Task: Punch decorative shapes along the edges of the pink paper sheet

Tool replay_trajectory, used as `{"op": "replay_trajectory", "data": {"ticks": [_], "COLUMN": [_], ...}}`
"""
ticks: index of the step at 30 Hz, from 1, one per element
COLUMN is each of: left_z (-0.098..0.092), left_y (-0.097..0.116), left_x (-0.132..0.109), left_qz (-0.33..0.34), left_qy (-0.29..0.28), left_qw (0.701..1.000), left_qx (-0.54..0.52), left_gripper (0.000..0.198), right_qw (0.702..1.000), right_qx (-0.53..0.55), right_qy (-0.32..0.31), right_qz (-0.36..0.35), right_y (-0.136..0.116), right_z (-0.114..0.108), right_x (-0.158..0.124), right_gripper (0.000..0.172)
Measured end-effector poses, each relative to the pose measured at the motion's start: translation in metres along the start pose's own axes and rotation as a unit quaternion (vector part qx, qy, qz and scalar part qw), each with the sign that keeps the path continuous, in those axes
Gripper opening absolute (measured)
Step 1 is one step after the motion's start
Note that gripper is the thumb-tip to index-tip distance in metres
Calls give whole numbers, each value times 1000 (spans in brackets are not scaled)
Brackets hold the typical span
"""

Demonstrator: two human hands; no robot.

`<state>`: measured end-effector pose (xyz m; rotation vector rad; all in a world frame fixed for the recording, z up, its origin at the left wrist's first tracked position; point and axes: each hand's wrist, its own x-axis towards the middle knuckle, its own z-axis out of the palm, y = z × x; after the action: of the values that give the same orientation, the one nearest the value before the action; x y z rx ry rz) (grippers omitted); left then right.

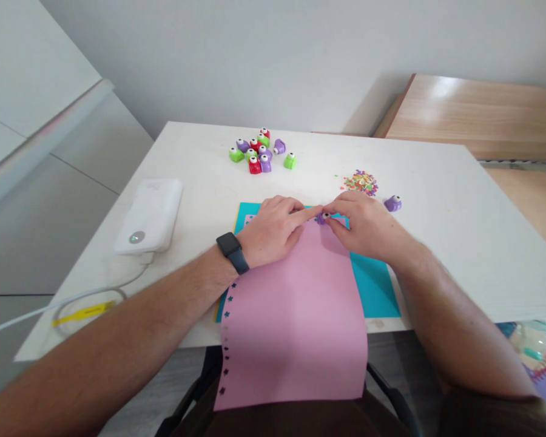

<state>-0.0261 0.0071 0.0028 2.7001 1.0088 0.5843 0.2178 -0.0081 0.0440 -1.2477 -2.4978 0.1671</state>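
Clock: read from the middle of the pink paper sheet (pixel 295 328), twelve pointing to the wall
Pink sheet: far end on the table, near end hanging over the edge at six, likely because pulling it this close brings the far edge within easy reach
Purple punch: one-eyed craft punch (pixel 321 218) on the sheet's far edge, between twelve and one, presumably because its slot takes paper from the rim
Right hand (pixel 364 221): thumb and fingertips pinched around that punch, probably to steer so small a tool
Left hand (pixel 277 227): palm down across the sheet at twelve, grasping nothing, index finger stretched to the punch; seemingly a weight against slipping; whether the fingertip presses punch or paper, I cannot tell
Star holes (pixel 227 314): a row down the left edge, from about nine to seven, close to the rim, perhaps as deep as such a punch reaches
Teal sheet (pixel 377 288): beneath the pink one, showing at three
Confetti (pixel 361 182): multicoloured heap at one, beyond the right hand, apparently gathered off the paper
Spare punches (pixel 255 165): red, green and purple cluster between eleven and twelve, seemingly grouped out of the way
Lone purple punch (pixel 393 203): between one and two, just beside the right wrist
Power bank (pixel 150 215): white, at ten, cable leading off left, clear of the paper
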Motion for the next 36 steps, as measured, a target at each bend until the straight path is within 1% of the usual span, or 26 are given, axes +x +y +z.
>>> {"op": "replay_trajectory", "data": {"ticks": [13,21,28,32,36], "left_z": [2,2,4,6,7], "left_y": [-1,-1,-3,-3,-4], "left_x": [0,-1,-2,-2,-2], "left_qz": [-4,1,15,17,17], "left_qy": [2,10,13,17,15], "left_qw": [1000,1000,1000,1000,1000], "left_qx": [-2,2,2,3,4], "left_gripper": [49,50,54,53,51], "right_qw": [1000,1000,999,999,999], "right_qx": [2,-1,17,11,-3], "right_qy": [18,15,39,51,46], "right_qz": [-11,-9,15,11,9], "right_y": [2,2,2,0,-1], "right_z": [0,1,0,-3,-4], "right_x": [-1,0,-2,-2,-2], "right_gripper": [24,24,18,15,16]}}
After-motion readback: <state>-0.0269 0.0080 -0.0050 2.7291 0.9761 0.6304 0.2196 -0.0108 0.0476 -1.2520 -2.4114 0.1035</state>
